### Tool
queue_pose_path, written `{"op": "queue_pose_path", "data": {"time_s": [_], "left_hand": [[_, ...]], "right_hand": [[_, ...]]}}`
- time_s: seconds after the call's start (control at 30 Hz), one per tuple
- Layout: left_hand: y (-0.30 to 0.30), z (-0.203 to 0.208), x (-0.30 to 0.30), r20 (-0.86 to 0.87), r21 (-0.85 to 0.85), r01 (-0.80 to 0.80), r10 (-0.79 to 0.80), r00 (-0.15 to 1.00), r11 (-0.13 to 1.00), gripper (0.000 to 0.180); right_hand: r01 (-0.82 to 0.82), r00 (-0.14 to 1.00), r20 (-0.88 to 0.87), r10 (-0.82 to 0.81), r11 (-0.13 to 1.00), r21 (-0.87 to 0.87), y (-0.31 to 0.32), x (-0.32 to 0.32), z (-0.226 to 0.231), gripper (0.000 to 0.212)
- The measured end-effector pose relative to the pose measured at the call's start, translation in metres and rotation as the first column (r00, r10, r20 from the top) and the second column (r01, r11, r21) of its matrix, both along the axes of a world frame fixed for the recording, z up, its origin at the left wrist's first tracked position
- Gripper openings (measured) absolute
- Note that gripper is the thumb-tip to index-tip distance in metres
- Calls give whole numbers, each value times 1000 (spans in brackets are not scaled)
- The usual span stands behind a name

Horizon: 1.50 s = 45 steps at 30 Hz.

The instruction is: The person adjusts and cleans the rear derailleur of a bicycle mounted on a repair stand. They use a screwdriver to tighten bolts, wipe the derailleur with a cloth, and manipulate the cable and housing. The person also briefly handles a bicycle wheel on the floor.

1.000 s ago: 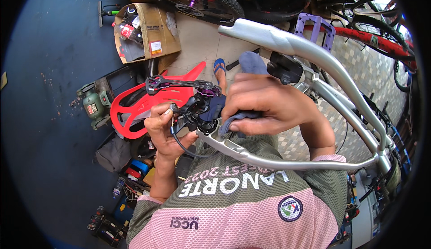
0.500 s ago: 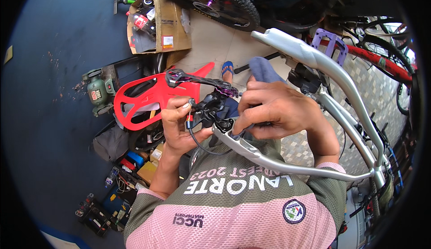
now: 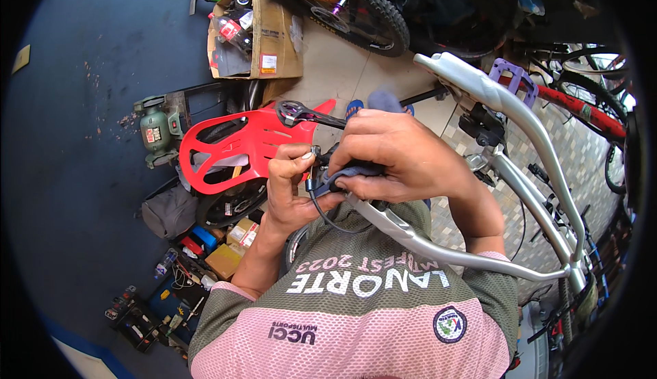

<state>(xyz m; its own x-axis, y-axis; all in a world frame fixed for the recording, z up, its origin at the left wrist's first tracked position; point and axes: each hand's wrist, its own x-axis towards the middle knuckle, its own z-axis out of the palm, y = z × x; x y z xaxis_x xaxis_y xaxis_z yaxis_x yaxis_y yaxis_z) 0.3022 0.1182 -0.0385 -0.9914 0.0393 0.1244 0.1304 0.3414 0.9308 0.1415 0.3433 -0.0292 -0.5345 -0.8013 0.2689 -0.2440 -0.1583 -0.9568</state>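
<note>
A silver bicycle frame (image 3: 452, 252) lies across in front of me, its thin rear stay reaching my hands. At the stay's end sits a rear derailleur with a black and purple cage (image 3: 293, 111); its body is mostly hidden by my hands. My left hand (image 3: 282, 191) is closed around the derailleur's near side, thumb and fingers pinching it where a black cable (image 3: 320, 213) loops out. With fingers bent, my right hand (image 3: 407, 153) grips a grey-blue cloth (image 3: 359, 171) and presses it against the derailleur. Another part of the cloth shows blurred beyond the knuckles.
A red plastic chair (image 3: 256, 148) stands just beyond my left hand. Farther off are a cardboard box (image 3: 280, 40) of bottles and a bike wheel (image 3: 342, 6). A green bench grinder (image 3: 157, 133) is at left, above boxes and tools (image 3: 222, 261). More bicycles (image 3: 582, 105) crowd the right.
My right hand has moved left and over the derailleur with the cloth, now covering much of it. My left hand keeps its pinch, and the whole view has shifted slightly.
</note>
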Motion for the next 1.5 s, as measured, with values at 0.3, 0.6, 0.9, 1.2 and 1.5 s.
{"op": "queue_pose_path", "data": {"time_s": [0.3,0.6,0.9,1.2,1.5], "left_hand": [[6,-10,1,-71,14,-49,50,996,999,83],[2,-18,4,-60,-3,-42,42,997,999,81],[-2,-21,0,-74,27,-2,4,997,1000,74],[-15,-31,-11,26,99,30,-33,999,995,77],[-62,-27,-74,12,100,533,-537,844,840,58]], "right_hand": [[109,965,-256,-63,980,167,-14,13,19,21],[67,943,-334,-2,981,183,0,12,32,17],[155,928,-371,-27,936,318,12,45,31,24],[92,990,-126,-62,964,251,9,47,19,34],[758,545,316,-777,618,210,32,101,-15,28]]}}
